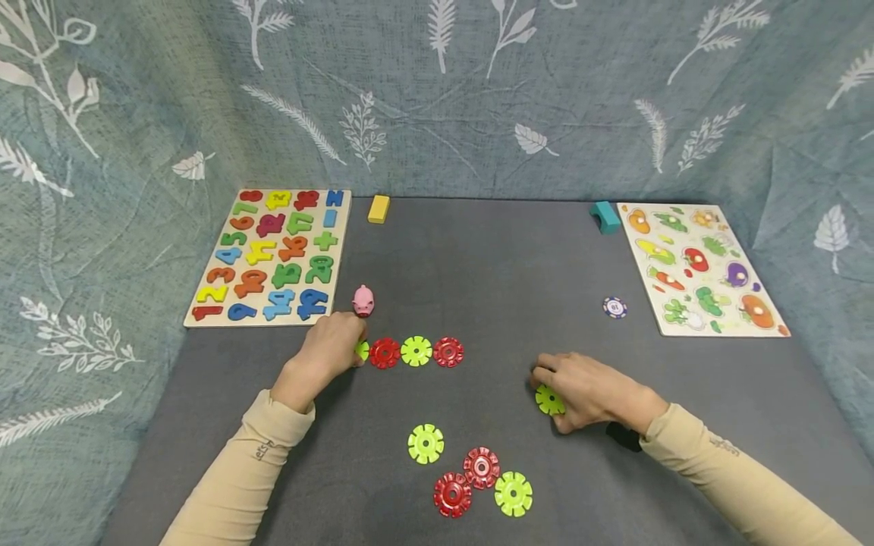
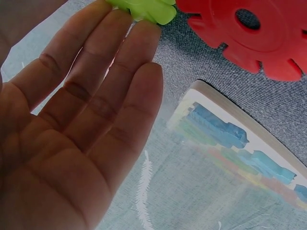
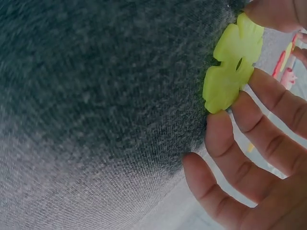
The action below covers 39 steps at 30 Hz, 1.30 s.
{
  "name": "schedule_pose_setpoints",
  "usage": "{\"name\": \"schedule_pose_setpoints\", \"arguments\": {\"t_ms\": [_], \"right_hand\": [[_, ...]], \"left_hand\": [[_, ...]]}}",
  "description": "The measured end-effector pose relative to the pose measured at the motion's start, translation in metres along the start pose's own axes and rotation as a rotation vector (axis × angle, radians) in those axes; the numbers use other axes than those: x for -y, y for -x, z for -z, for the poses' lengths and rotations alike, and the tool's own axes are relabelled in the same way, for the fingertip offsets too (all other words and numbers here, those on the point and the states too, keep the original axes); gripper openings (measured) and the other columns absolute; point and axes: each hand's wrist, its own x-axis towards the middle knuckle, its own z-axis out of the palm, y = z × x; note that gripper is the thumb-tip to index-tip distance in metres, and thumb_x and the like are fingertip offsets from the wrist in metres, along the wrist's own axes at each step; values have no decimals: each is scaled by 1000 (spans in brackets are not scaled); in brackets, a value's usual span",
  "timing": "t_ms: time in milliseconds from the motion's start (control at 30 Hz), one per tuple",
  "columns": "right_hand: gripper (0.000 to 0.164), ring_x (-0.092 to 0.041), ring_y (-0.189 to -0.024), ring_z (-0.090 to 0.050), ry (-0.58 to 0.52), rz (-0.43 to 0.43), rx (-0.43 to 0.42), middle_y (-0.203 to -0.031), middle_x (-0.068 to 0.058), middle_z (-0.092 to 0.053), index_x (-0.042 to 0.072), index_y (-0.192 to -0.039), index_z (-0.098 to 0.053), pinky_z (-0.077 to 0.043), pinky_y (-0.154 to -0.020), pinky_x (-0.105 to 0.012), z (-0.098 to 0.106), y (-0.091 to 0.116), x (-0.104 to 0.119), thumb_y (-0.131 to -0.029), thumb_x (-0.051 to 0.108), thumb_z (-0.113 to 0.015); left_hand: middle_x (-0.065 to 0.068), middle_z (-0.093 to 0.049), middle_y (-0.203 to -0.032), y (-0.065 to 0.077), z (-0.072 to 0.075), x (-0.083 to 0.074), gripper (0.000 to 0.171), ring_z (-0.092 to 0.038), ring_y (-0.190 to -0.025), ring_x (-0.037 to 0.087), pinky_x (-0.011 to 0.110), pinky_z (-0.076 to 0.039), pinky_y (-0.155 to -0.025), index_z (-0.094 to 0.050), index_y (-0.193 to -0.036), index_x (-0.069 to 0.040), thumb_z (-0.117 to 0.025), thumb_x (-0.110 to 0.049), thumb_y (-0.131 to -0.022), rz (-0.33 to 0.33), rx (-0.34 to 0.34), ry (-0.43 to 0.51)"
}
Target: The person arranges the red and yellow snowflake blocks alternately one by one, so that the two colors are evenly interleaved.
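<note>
A row of flower-shaped notched plastic discs lies on the grey table. At its left end my left hand pinches a green disc, mostly hidden under the hand in the head view. Beside that disc sit a red disc, a green disc and another red disc. Further right, my right hand holds a separate green disc by its edges, thumb on one side and fingertips on the other. The disc is tilted close over the table in the right wrist view.
Nearer me lie two green discs and two red discs. A pink pig figure stands just beyond my left hand. Around them are a number puzzle, yellow block, teal block, poker chip and vegetable puzzle.
</note>
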Motion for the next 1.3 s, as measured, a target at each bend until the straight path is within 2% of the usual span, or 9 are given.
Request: {"name": "schedule_pose_setpoints", "arguments": {"t_ms": [200,433,667,900,1300], "right_hand": [[41,-5,-69,-42,30,24,-10,-83,6,-46,13,-90,-60,-45,-65,-30,1,-1,-1,-55,27,-78],[41,-5,-68,-42,25,8,-16,-83,5,-47,13,-93,-62,-43,-63,-28,10,-11,-6,-59,27,-79],[41,-8,-70,-46,1,-17,15,-88,2,-52,11,-99,-64,-46,-64,-29,18,-37,-16,-65,28,-78],[41,-9,-72,-50,-28,-20,61,-95,-1,-58,13,-104,-67,-47,-66,-30,17,-65,-23,-68,30,-78],[43,-11,-76,-53,-27,27,138,-102,-3,-60,14,-111,-66,-51,-73,-33,15,-104,-10,-74,32,-77]], "left_hand": [[9,-61,-75,1,0,0,24,-49,-64,19,32,-43,-58,-69,-83,0,-85,-9,-68,-3,-1,-13],[9,-60,-75,2,-1,1,24,-48,-64,19,32,-42,-58,-69,-83,0,-86,-8,-68,0,-3,-11],[9,-61,-75,2,-1,2,24,-49,-64,19,32,-43,-59,-70,-85,0,-85,-9,-69,5,4,-2],[10,-61,-75,1,-1,3,24,-49,-64,19,30,-42,-58,-69,-85,1,-85,-9,-69,1,0,29],[10,-61,-75,0,-1,3,25,-49,-64,19,29,-41,-58,-70,-86,1,-85,-9,-69,1,9,33]]}}
